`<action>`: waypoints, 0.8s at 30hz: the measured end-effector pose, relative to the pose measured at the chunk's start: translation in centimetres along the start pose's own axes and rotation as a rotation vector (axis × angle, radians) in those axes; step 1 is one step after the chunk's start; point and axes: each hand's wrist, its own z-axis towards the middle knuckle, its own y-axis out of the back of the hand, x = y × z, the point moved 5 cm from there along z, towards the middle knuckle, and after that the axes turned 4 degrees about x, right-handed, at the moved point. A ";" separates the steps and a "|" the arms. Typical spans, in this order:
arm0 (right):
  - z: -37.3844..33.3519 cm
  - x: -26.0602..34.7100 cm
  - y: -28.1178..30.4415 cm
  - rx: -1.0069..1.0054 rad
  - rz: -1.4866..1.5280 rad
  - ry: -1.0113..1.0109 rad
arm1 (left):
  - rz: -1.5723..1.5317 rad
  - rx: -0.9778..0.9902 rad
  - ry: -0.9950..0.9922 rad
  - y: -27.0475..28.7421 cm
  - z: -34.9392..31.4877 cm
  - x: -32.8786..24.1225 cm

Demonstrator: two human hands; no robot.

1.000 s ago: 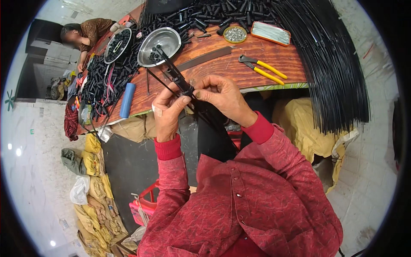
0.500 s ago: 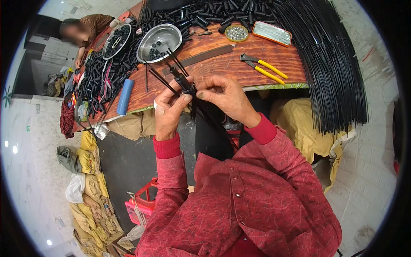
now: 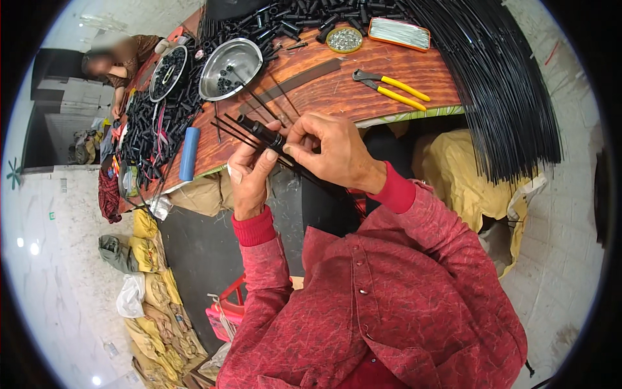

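Observation:
Above the table's near edge, my left hand (image 3: 251,185) is closed around a black tube with thin black rods fanning from it, which looks like an umbrella runner (image 3: 262,132) with ribs (image 3: 234,131). A whitish wrap covers part of a left finger. The tube tilts up to the left, its wider end free. My right hand (image 3: 346,154) pinches thumb and forefinger together at the lower end of the tube, where the rods gather. What lies between those fingertips is hidden. More rods run down toward my lap.
Yellow-handled pincers (image 3: 392,91), a round dish of small metal pieces (image 3: 344,39) and a tray of thin wires (image 3: 400,34) lie beyond. Leftward are a steel bowl (image 3: 253,50), a blue cylinder (image 3: 190,154) and heaped black tubes (image 3: 148,123). Long black rods (image 3: 502,104) overhang the right edge.
The runner has tilted further to the left, and its rods have spread apart. My right hand has shifted slightly left and rolled over, still pinching at the tube. The view has turned a little.

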 end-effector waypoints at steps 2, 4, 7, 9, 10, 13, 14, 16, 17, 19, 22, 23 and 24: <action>-0.1 0.2 0.0 0.002 -0.022 0.032 | 0.060 -0.011 -0.031 0.5 -0.3 0.3; -0.3 0.3 -0.1 0.005 -0.043 0.061 | 0.077 -0.007 -0.018 0.8 -0.4 0.4; -0.4 0.4 -0.3 -0.009 -0.031 0.082 | 0.108 -0.031 -0.021 0.5 -0.4 0.1; -0.3 0.7 -0.3 -0.003 -0.073 0.116 | 0.113 -0.062 -0.026 0.3 -0.5 -0.1; -0.3 0.6 -0.3 -0.006 -0.072 0.114 | 0.113 -0.060 -0.023 0.1 -0.6 0.0; -0.5 0.1 -0.5 0.019 -0.075 0.097 | 0.119 -0.115 -0.069 -0.5 -0.7 0.0; -0.6 0.1 -0.5 0.016 -0.056 0.102 | 0.134 -0.131 -0.070 -0.7 -0.8 -0.2; -0.7 0.1 -0.4 0.012 -0.035 0.108 | 0.149 -0.146 -0.072 -1.0 -0.8 -0.4; -0.7 0.1 -0.2 0.004 -0.021 0.113 | 0.157 -0.152 -0.073 -1.1 -0.8 -0.5; -0.8 0.1 -0.1 -0.004 -0.007 0.118 | 0.165 -0.158 -0.074 -1.4 -0.7 -0.6; -0.7 0.1 0.1 -0.012 0.015 0.114 | 0.180 -0.198 -0.095 -1.8 -0.8 -0.7; -0.7 -0.1 0.2 0.012 0.043 0.097 | 0.167 -0.200 -0.098 -1.9 -0.8 -0.8; -0.7 -0.2 0.4 0.036 0.070 0.081 | 0.154 -0.203 -0.102 -1.9 -0.9 -0.8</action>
